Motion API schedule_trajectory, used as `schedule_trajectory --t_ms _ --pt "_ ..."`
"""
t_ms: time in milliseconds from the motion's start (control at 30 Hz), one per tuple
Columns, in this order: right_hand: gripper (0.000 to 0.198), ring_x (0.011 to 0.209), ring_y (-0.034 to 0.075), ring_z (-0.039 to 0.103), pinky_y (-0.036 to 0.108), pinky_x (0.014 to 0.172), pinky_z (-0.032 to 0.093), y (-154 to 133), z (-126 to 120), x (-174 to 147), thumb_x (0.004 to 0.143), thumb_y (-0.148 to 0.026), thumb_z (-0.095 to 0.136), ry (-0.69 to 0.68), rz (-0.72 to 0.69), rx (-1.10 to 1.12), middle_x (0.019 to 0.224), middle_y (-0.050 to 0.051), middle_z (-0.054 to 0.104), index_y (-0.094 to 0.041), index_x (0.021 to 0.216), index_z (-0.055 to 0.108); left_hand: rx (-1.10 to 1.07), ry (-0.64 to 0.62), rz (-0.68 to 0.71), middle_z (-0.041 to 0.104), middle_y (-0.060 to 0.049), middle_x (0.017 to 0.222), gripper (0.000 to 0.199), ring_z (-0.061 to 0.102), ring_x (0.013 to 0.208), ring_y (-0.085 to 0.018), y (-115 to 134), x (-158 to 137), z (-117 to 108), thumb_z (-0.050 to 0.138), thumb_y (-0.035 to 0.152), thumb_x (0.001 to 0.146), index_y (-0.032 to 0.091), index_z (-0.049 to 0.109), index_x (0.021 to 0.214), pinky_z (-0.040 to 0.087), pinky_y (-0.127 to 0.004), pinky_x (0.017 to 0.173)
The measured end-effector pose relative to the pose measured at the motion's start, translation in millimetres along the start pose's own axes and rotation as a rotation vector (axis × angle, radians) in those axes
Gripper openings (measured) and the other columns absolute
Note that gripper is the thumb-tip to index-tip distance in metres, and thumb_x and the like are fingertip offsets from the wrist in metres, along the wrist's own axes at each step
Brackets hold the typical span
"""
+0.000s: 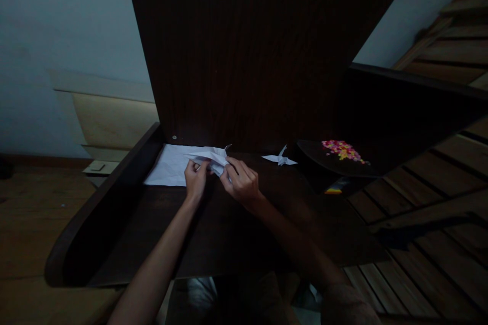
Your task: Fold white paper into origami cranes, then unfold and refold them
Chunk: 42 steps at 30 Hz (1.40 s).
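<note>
Between my two hands is a piece of folded white paper [208, 155], creased into layers and held a little above the dark desk. My left hand [195, 177] pinches its lower left part, thumb and fingers closed on it. On the right side, my right hand [241, 179] grips the paper's edge with bent fingers. Behind it lies a flat white sheet [163, 165] on the desk, partly covered by the folded piece. To the right of my hands sits a finished white paper crane [281, 159] with its wings spread.
A dark box-like object [312, 155] with pink and yellow decoration [345, 151] on top stands at the right. The desk [152, 233] has a raised left side panel [102, 208] and a tall back board [240, 51]. Wooden slats [430, 188] are further right.
</note>
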State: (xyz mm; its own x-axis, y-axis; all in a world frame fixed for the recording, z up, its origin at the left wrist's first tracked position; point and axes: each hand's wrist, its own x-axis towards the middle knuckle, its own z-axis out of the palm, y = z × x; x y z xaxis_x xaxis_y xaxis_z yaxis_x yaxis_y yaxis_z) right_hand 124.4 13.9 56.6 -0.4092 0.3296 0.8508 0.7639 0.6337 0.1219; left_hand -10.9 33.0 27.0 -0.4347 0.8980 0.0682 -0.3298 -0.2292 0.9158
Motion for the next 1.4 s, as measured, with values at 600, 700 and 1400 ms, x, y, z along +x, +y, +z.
schedule_trajectory --t_ms 600,700,1400 --pt "0.012 0.077 0.017 0.066 0.029 0.067 0.053 26.7 5.4 4.9 0.087 -0.02 0.047 0.115 0.464 0.332 0.087 0.007 0.07 -0.02 0.082 0.058 -0.013 0.021 -0.028 0.064 -0.001 0.074 0.039 0.061 0.063 -0.013 2.0 -0.6 0.5 0.074 0.045 0.061 0.016 0.057 0.081 0.047 -0.021 0.055" --pt "0.012 0.075 0.017 0.064 0.028 0.065 0.052 30.8 7.7 3.5 0.086 -0.02 0.047 0.097 0.532 0.339 0.084 0.006 0.069 -0.02 0.08 0.058 0.051 0.022 0.066 0.065 -0.002 0.078 0.034 0.062 0.069 -0.014 0.7 -0.9 -1.3 0.071 0.043 0.066 0.016 0.059 0.082 0.048 -0.022 0.06" --pt "0.015 0.096 0.022 0.06 0.035 0.082 0.052 13.3 -27.0 26.2 0.078 -0.027 0.06 -0.07 0.363 0.495 0.105 0.011 0.058 -0.018 0.09 0.062 0.717 -0.23 1.078 0.06 -0.014 0.129 0.015 0.06 0.115 -0.024 -8.2 -22.5 -14.1 0.053 0.009 0.083 0.017 0.062 0.093 0.053 -0.035 0.093"
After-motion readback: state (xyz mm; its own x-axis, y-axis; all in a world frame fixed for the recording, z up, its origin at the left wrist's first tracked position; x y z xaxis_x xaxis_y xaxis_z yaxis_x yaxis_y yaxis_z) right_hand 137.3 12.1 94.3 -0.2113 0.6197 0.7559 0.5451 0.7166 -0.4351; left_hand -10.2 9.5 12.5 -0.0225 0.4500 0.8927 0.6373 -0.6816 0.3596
